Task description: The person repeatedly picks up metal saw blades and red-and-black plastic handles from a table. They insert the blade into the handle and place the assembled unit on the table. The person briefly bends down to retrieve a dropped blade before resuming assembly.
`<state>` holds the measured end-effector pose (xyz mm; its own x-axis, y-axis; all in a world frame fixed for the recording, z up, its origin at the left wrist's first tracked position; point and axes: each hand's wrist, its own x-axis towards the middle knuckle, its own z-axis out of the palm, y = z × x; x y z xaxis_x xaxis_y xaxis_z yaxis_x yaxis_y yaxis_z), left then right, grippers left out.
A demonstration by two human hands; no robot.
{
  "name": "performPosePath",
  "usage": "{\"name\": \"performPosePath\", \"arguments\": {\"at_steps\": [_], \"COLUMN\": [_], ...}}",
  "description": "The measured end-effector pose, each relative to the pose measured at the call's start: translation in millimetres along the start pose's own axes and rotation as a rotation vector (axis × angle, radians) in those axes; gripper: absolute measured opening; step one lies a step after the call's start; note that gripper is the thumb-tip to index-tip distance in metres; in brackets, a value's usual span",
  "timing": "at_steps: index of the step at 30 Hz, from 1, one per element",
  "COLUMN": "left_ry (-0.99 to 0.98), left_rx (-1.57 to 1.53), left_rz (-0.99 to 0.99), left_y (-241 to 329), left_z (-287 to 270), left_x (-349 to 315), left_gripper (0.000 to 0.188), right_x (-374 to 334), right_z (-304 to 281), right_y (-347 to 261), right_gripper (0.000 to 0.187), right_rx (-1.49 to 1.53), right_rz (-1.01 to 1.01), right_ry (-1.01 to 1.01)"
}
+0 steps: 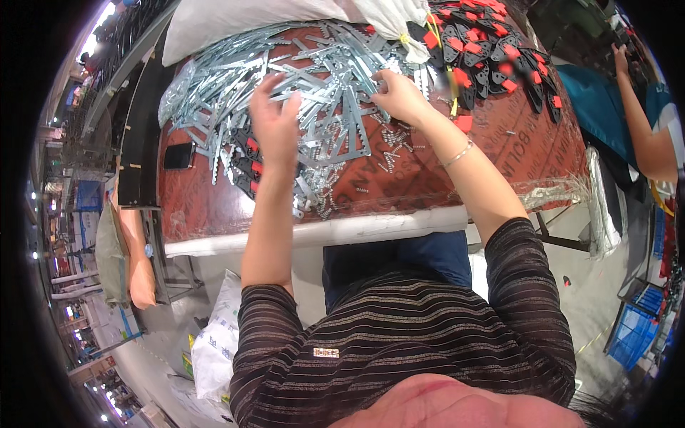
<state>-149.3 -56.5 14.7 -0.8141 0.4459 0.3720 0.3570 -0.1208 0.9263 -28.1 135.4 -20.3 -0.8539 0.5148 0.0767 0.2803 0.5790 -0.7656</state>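
Observation:
My left hand (275, 125) is raised over the left part of a pile of toothed grey metal strips (235, 85), its fingers apart and slightly blurred. Nothing shows in it. At the right part of the pile, my right hand (401, 98) has its fingers curled in toward the thumb at the strips; what lies between the fingertips cannot be made out. Small coil springs (392, 148) lie scattered below the right hand. Under my left wrist are several black parts with red tabs (244, 160). Small metal pieces (308, 189) lie near the table's front edge.
A heap of black plates with red tabs (485, 53) covers the back right of the reddish table (428, 182). White sacks (257, 21) lie along the back. A dark phone-like slab (178, 155) rests at left. Another person's arm (635, 121) shows at far right.

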Motion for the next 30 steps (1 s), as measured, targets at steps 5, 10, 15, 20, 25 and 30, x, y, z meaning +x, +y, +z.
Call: {"name": "performPosePath", "arguments": {"at_steps": [5,10,15,20,25,30], "left_ry": [-0.279,-0.477,-0.564,-0.452,-0.477,-0.678], "left_rx": [0.062,0.024,0.394,0.841,0.745,-0.078], "left_rz": [-0.055,-0.033,0.196,0.337,0.262,-0.304], "left_y": [2,-11,-14,-8,-13,-8], "left_z": [80,153,230,275,273,227], "left_x": [-13,-19,-17,-25,-13,-10], "left_gripper": [0.033,0.038,0.054,0.086,0.076,0.053], "right_x": [-33,-96,-181,-229,-251,-255], "right_z": [-27,-76,-106,-106,-95,-93], "right_y": [12,40,47,43,45,43], "right_gripper": [0.027,0.018,0.022,0.027,0.035,0.033], "right_rx": [0.535,0.486,0.216,0.639,1.029,1.036], "right_rz": [0.109,-0.192,0.073,0.308,0.259,0.217], "right_ry": [0.052,0.524,0.445,0.271,0.213,0.158]}}
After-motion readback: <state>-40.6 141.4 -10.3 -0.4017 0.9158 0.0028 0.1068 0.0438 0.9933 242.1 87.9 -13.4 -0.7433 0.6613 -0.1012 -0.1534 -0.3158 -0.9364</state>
